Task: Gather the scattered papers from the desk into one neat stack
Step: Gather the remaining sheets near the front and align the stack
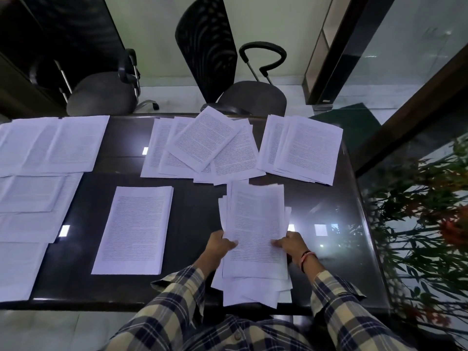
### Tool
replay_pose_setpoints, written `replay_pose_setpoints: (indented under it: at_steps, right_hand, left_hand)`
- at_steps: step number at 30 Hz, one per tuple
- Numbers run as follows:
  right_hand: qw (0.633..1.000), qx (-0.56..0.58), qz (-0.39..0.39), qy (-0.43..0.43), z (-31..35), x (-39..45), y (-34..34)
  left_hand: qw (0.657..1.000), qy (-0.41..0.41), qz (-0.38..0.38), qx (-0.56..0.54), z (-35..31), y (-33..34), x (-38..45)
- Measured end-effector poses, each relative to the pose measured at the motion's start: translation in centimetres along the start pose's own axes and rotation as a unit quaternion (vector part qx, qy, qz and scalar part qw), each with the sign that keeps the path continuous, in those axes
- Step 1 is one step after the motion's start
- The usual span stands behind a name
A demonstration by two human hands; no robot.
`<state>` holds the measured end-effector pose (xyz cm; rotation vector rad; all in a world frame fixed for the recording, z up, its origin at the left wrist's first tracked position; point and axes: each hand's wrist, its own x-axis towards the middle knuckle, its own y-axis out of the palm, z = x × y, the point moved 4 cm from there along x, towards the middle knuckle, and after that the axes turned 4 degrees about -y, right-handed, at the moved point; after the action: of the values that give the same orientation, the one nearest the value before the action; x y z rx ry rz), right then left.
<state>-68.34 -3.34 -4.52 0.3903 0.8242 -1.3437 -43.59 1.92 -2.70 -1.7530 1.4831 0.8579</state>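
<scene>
Gleaming dark desk, scattered papers

Printed white sheets on dark glossy desk. Neat stack left of centre, squared. Loose uneven bundle at near edge — edges fanned, lifted at far end. Overlapping scatter at far centre; small fanned pile far right; spread sheets along left side.
</scene>
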Motion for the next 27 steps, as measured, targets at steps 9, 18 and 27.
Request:
replay_pose_setpoints:
  at_steps: [9, 18, 27]
  right_hand:
    - [0.949, 0.104, -0.029, -0.297, 12.3, -2.9, -1.2]
    - [0.943, 0.086, -0.022, -0.321, 14.7, -3.4, 1.3]
    - [0.925, 0.145, 0.013, -0.351, 18.8, -6.3, 1.7]
  left_hand:
    - [0.969, 0.242, -0.046, -0.016, -11.6, -4.9, -3.5]
    - [0.959, 0.269, -0.086, -0.004, -13.1, -7.0, -4.2]
    - [0.936, 0.328, -0.072, -0.102, -16.9, -6.9, -6.6]
